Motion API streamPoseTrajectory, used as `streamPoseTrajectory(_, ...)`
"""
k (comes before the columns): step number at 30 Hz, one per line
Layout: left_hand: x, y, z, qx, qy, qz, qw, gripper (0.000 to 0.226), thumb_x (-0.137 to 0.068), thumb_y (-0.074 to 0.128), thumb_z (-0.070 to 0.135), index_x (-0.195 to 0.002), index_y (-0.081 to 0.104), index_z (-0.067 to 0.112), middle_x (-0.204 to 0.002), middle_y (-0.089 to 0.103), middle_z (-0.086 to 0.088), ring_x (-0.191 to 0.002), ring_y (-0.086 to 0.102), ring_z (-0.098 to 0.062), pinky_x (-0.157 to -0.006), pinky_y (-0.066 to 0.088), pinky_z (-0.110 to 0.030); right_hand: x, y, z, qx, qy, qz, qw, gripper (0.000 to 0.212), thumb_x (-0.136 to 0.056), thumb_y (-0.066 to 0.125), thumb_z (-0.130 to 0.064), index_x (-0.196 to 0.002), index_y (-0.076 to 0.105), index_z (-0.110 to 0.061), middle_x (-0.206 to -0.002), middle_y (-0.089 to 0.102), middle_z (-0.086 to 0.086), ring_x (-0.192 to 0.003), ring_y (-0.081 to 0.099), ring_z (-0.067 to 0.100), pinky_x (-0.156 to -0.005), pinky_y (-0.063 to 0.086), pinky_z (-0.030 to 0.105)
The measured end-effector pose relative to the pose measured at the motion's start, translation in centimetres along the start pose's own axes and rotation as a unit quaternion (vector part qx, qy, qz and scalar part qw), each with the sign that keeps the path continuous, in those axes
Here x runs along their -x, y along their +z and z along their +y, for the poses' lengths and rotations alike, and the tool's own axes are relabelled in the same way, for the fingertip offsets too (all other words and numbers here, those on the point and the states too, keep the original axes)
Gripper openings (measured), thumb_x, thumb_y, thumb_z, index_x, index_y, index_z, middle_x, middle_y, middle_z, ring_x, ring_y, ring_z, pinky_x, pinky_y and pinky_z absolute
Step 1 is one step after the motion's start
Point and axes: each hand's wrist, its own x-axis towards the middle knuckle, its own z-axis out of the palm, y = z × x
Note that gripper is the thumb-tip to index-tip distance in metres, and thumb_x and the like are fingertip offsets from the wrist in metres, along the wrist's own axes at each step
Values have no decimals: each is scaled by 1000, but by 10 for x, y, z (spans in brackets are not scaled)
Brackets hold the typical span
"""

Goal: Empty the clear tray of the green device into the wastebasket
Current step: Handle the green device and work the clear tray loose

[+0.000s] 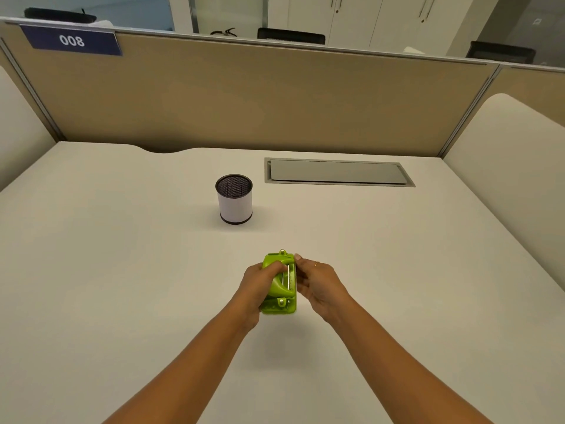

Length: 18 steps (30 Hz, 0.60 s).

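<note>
The green device (279,289), a hole punch, is held above the desk, near its front middle, turned on its side. My left hand (256,286) grips its left side with fingers curled over the top. My right hand (318,283) holds its right side, fingertips pinching at that edge, where the clear tray is hard to make out. The wastebasket (234,199), a small round cup with a white wall and dark mesh inside, stands upright further back and a little left of the device.
A grey cable hatch (337,172) lies flush in the white desk (122,255) at the back right. A beige partition (275,96) with a blue "008" sign (72,40) closes the far edge. Padded side panels flank both sides.
</note>
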Motion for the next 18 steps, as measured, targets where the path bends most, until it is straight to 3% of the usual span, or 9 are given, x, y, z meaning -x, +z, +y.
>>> streamPoseTrajectory(8, 0, 2, -1, -41, 28, -21, 999, 10, -82, 57, 15, -79, 54, 24, -77, 60, -2, -69, 59, -15, -58, 49, -24, -5, -2, -2, -9, 10, 31, 999, 25, -92, 50, -16, -107, 62, 1, -77, 64, 7, -67, 61, 16, -57, 54, 21)
streamPoseTrajectory(11, 0, 2, -1, -47, 30, -30, 998, 9, -84, 53, 16, -82, 53, 24, -79, 60, -1, -70, 59, -15, -58, 48, -25, -6, -2, -3, -7, 15, 36, 999, 19, -92, 51, -16, -96, 63, -3, -74, 63, 7, -65, 61, 15, -53, 54, 20)
streamPoseTrajectory(14, 1, 3, -2, -55, 34, -41, 997, 11, -84, 50, 15, -81, 54, 25, -78, 60, -1, -70, 58, -14, -59, 48, -25, -9, -1, -3, -6, 19, 49, 999, 18, -91, 52, -16, -83, 63, -5, -74, 62, 8, -65, 60, 17, -60, 53, 23)
streamPoseTrajectory(18, 1, 4, -1, -63, 38, -53, 996, 14, -85, 49, 14, -79, 54, 25, -76, 60, 0, -69, 59, -13, -58, 48, -24, -14, 0, -1, -12, 26, 69, 997, 21, -91, 52, -16, -100, 62, 1, -74, 61, 10, -67, 58, 19, -70, 50, 29)
